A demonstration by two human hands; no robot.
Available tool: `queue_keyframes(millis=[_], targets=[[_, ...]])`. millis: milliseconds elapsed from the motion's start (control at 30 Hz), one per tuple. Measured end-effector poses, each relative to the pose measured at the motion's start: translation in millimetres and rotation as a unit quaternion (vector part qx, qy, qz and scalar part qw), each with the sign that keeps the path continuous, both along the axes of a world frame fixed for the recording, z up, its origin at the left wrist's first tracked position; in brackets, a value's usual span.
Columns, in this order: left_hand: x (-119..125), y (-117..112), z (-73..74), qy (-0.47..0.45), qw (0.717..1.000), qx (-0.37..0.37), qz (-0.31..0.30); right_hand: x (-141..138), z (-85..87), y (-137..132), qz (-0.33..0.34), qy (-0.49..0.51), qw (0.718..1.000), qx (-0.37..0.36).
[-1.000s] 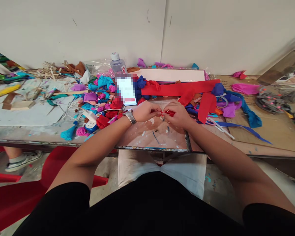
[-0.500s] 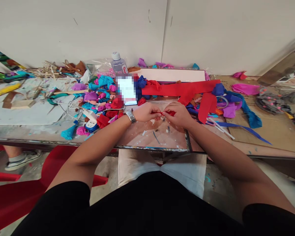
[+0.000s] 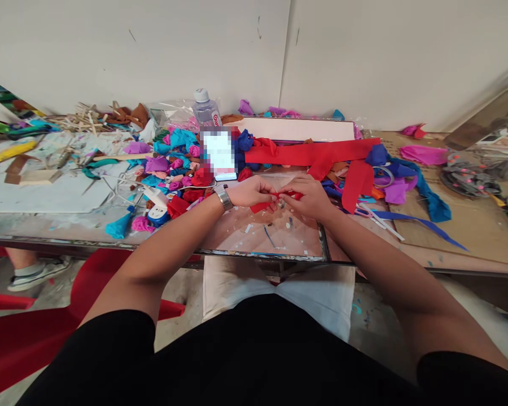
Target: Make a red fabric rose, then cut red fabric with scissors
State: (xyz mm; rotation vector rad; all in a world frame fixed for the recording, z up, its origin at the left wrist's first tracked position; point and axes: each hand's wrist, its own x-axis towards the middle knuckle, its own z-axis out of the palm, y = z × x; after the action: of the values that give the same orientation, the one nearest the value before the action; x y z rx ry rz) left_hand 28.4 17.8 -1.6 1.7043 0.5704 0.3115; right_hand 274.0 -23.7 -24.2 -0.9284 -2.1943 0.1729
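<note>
**Small red strip pinched between two hands above the table**

The red strip (image 3: pixel 260 207) sits right at the fingertips, in front of the person and above the tabletop (image 3: pixel 232 239). The left hand (image 3: pixel 256 193) has thumb and forefinger closed on it, and the right hand (image 3: pixel 307 194) pinches it from the other side; the two sets of fingertips almost meet. Taking that meeting point as the middle of the dial, with twelve toward the wall (image 3: pixel 186 45), a flat end of the strip pokes out under the left fingers at eight o'clock. More red runs toward three, between the right thumb and forefinger. The middle is small and partly covered by the fingers, so whether it is twisted or merely folded there I can't say for sure.

On the left wrist is a metal watch (image 3: pixel 224 197). A dark sliver (image 3: pixel 270 235) lies on the table at six. A broad red cloth (image 3: pixel 305 152) stretches across the one o'clock side, apart from the hands, and what look like scissors (image 3: pixel 369 213) lie just past three. At ten stands a phone (image 3: pixel 220 155) with its screen lit and blurred, and a clear bottle (image 3: pixel 206 114) is behind it near eleven. Crumpled coloured pieces (image 3: pixel 175 168) heap up between nine and ten, with a blue-and-white socket block (image 3: pixel 158 215) at nine.
</note>
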Motion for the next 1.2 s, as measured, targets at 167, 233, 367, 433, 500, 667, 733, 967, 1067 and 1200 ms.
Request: queue_keyframes(millis=[167, 233, 367, 433, 500, 667, 733, 967, 1067, 1200], targets=[[-1, -1, 4.5, -0.006, 0.995, -0.095, 0.009, -2, 3.2, -2, 0.014, -0.004, 0.999, 0.041], [-1, -1, 5.6, -0.013, 0.991, -0.135, 0.019, -2, 4.1, -3, 0.014, -0.004, 0.998, 0.067], [0, -2, 6.2, -0.026, 0.985, -0.170, 0.026, -2, 3.3, -3, 0.017, -0.017, 0.995, 0.100], [0, -3, 7.3, -0.024, 0.984, -0.172, 0.028, -2, 2.1, -2, 0.011, -0.024, 0.994, 0.104], [1, -4, 9.2, -0.019, 0.986, -0.161, 0.036, -2, 1.1, -2, 0.004, -0.027, 0.995, 0.099], [1, -5, 12.8, -0.002, 0.996, -0.087, 0.033, -2, 0.4, -4, -0.007, -0.022, 0.997, 0.069], [1, -4, 12.3, 0.005, 0.998, -0.062, 0.014, -3, 0.1, -4, -0.008, -0.018, 0.998, 0.065], [1, -2, 6.2, 0.010, 1.000, -0.001, -0.002, -3, -2.2, -1, -0.029, -0.025, 0.997, 0.061], [2, -4, 6.0, 0.011, 0.999, -0.039, 0.004, -1, -2.7, 0, -0.019, -0.026, 0.997, 0.065], [2, -6, 8.4, 0.010, 0.992, -0.120, 0.026, 0, -1.5, 0, -0.010, -0.028, 0.996, 0.080]])
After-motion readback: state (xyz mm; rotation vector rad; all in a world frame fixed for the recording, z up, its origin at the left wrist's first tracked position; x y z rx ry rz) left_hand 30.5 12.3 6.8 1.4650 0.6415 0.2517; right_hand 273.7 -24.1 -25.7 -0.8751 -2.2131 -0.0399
